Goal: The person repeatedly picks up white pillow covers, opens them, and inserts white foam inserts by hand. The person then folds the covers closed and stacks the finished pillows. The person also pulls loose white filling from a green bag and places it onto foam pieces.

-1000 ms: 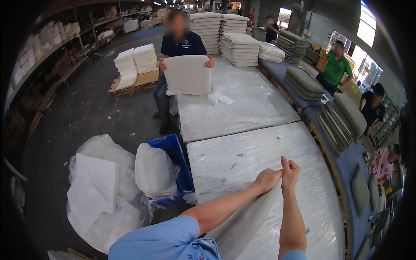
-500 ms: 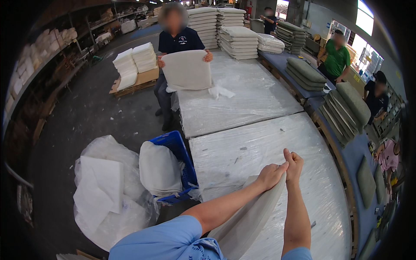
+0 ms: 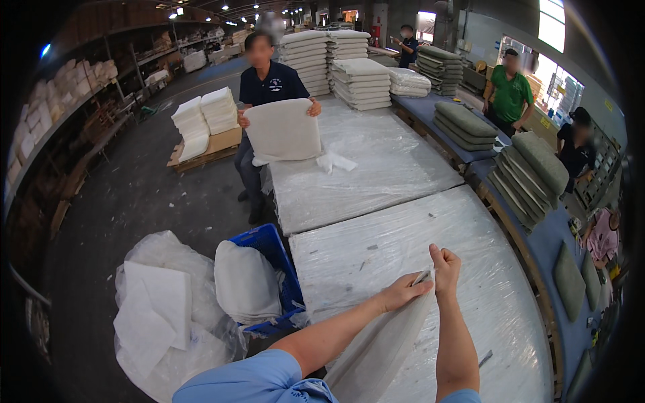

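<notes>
A light grey fabric cushion cover (image 3: 384, 349) slants up from my lap over the plastic-wrapped table (image 3: 484, 289). At its upper end, my left hand (image 3: 405, 291) is closed round the edge, with the thumb on top and a fold of fabric showing at the fingers. Close beside it, my right hand (image 3: 446, 270) is closed on the corner of the same cover, thumb pointing up. What lies inside the cover is hidden. Across the table, a co-worker in a dark shirt holds a pale grey cushion (image 3: 285, 132) upright in both hands.
To my left, a blue crate (image 3: 289, 295) holds stacked pale cushions (image 3: 245, 282), beside white foam sheets (image 3: 158, 302) on a clear plastic bag. Cushion stacks (image 3: 363, 84) stand at the far end. Along the right runs a blue bench (image 3: 541, 252) bearing grey-green cushions (image 3: 531, 178); people stand beyond it.
My hands have drawn slightly apart at the cover's end, and a fold now shows by my left fingers. The whole scene sits a little lower in view. The co-worker still holds the cushion.
</notes>
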{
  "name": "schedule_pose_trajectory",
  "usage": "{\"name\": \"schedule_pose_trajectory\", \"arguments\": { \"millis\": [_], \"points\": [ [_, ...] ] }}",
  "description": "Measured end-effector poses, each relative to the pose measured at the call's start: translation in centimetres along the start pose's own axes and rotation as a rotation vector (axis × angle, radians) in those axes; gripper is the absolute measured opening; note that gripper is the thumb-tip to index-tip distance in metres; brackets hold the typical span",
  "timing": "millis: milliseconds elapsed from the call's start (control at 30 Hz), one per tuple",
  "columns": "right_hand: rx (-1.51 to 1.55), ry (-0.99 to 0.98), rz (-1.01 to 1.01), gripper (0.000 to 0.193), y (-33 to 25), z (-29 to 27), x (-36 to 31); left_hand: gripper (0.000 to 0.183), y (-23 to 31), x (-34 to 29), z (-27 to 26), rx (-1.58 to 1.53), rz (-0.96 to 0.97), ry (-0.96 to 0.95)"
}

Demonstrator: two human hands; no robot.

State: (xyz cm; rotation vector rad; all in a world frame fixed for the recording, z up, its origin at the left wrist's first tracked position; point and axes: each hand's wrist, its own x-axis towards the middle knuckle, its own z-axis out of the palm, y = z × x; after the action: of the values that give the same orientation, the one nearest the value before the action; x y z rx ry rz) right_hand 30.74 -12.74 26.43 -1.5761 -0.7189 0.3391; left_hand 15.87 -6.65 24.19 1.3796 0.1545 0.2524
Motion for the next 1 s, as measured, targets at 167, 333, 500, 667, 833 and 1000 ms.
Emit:
{"name": "schedule_pose_trajectory", "arguments": {
  "millis": [167, 333, 500, 667, 833, 1000],
  "points": [
    [0.026, 0.006, -0.005, 0.056, -0.2, 0.2, -0.2, 0.048, -0.8, 0.1, 0.2, 0.021, 0.051, 0.05],
    [0.0, 0.007, -0.001, 0.056, -0.4, 0.0, -0.2, 0.048, -1.2, 0.4, 0.6, 0.001, 0.077, 0.108],
    [0.0, 0.009, -0.017, 0.055, -0.2, 0.2, -0.1, 0.056, -1.2, 0.4, 0.8, -0.021, 0.046, 0.158],
    [0.009, 0.022, -0.005, 0.055, 0.0, 0.1, -0.1, 0.058, -0.5, 0.2, 1.0, -0.015, 0.019, 0.184],
    [0.067, 0.049, -0.058, 0.051, 0.4, -0.5, -0.4, 0.06, -0.4, 0.5, 0.5, 0.057, 0.036, 0.191],
    [0.185, 0.061, -0.054, 0.044, 1.0, -1.7, -1.8, 0.055, -0.7, 0.9, 0.5, 0.002, -0.058, 0.205]
  ]
}}
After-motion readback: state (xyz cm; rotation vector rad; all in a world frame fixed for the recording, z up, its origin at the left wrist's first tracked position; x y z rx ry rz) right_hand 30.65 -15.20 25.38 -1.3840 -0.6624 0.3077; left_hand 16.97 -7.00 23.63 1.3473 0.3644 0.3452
